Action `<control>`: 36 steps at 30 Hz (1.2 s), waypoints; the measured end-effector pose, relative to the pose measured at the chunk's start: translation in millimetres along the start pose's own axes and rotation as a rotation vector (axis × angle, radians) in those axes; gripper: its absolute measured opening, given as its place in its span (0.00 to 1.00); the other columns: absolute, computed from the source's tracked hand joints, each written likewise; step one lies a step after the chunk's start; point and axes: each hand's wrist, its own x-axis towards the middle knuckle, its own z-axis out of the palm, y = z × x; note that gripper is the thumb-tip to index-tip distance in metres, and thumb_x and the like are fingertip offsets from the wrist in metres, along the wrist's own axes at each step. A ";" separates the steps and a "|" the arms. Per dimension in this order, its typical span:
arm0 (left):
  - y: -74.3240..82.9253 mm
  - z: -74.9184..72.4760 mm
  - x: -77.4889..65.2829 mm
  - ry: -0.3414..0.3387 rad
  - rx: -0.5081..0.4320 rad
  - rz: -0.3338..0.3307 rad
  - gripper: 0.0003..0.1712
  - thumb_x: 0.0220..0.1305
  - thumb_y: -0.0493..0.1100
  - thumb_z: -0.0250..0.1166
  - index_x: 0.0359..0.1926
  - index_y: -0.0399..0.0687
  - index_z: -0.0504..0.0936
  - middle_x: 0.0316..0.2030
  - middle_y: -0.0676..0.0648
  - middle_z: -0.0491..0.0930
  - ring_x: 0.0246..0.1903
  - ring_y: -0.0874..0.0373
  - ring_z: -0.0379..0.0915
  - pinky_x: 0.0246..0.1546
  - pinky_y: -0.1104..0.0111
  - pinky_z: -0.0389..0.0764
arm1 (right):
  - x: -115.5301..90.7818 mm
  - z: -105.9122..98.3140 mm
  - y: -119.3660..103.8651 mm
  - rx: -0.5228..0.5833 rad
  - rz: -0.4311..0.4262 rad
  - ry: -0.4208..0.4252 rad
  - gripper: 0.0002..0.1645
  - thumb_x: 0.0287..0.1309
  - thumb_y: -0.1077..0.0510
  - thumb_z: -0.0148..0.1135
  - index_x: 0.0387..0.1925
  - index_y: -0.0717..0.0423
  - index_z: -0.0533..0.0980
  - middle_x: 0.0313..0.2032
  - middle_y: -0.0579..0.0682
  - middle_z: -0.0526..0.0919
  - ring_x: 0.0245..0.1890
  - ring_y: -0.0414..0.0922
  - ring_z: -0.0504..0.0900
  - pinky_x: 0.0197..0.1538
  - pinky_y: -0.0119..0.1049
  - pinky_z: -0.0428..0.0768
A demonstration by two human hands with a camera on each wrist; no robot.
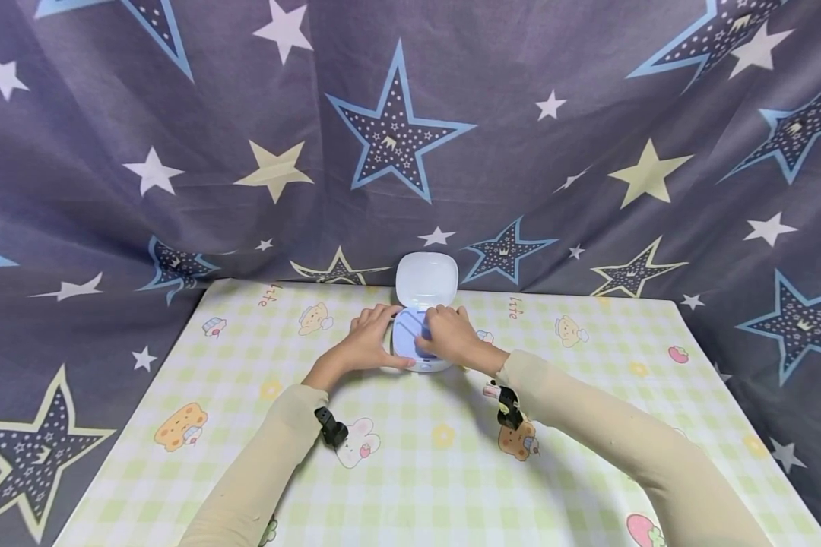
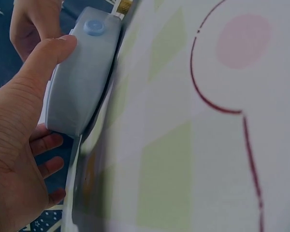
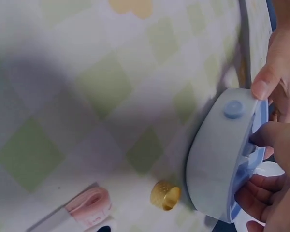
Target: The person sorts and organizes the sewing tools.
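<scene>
A small white case with a light blue inside (image 1: 409, 334) stands at the far side of the table, its white lid (image 1: 427, 279) raised behind it. My left hand (image 1: 368, 340) grips the case's left side, thumb (image 2: 58, 50) on the front edge and fingers reaching toward the back. A round blue button (image 3: 233, 109) sits on the case's front wall. My right hand (image 1: 450, 334) bends over the right half, with thumb and fingers dipping into the blue inside (image 3: 245, 166). I cannot tell what those fingertips hold. A gold thimble (image 3: 165, 195) lies just beside the case.
A rolled pink tape (image 3: 89, 205) lies on the checked tablecloth (image 1: 410, 456), near the right wrist. Close behind the table hangs a dark star-patterned curtain (image 1: 492, 68). Black wrist cameras are strapped over both sleeves.
</scene>
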 end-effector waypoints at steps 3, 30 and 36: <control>-0.4 0.1 -0.4 0.003 -0.005 0.003 0.64 0.44 0.65 0.80 0.77 0.49 0.59 0.68 0.42 0.66 0.63 0.43 0.60 0.67 0.46 0.59 | -0.8 2.4 0.9 -0.036 -0.027 0.027 0.23 0.63 0.46 0.66 0.41 0.64 0.78 0.32 0.53 0.78 0.32 0.50 0.76 0.45 0.47 0.69; 0.3 4.9 -0.7 0.010 -0.034 -0.014 0.64 0.44 0.66 0.80 0.78 0.56 0.58 0.70 0.45 0.66 0.62 0.45 0.60 0.66 0.47 0.60 | -22.3 -28.0 43.8 -0.165 -0.434 0.117 0.28 0.65 0.42 0.63 0.57 0.57 0.79 0.45 0.52 0.81 0.45 0.49 0.78 0.52 0.46 0.72; -0.5 3.4 -1.7 0.008 -0.032 -0.022 0.64 0.43 0.66 0.80 0.77 0.57 0.57 0.70 0.44 0.66 0.62 0.45 0.60 0.66 0.46 0.59 | -43.8 -35.3 62.4 -0.110 -0.447 0.171 0.27 0.63 0.45 0.66 0.58 0.56 0.78 0.47 0.53 0.80 0.47 0.51 0.76 0.55 0.49 0.71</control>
